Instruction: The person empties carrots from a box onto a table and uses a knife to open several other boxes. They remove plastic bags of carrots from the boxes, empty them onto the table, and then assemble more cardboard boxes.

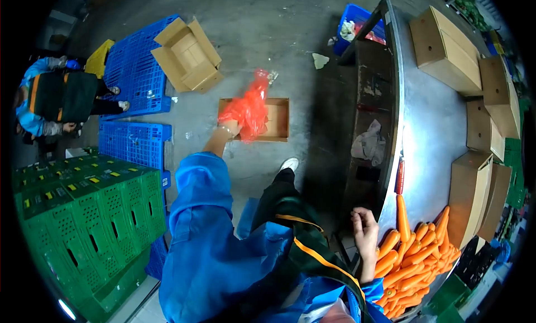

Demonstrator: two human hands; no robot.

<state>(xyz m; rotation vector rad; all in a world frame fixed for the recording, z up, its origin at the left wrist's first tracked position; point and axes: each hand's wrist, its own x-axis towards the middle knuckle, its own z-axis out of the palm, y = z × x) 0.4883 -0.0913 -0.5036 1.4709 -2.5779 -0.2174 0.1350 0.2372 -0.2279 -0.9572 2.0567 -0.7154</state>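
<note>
My left hand (231,128) is closed around a crumpled red plastic bag (249,105). The bag hangs above a cardboard box (282,120) on the floor and hides its left part. My right hand (365,234) is beside the metal table's near edge, left of a heap of carrots (410,267). Its fingers are loosely curled together, and nothing shows in them. A red-handled tool (400,177) lies on the table just beyond the longest carrot.
Open cardboard boxes (446,49) line the table's far side; another open carton (190,52) is on the floor. Green crates (89,217) and blue pallets (134,72) stand left, near another person (56,97). A blue bin (353,17) stands beyond the table.
</note>
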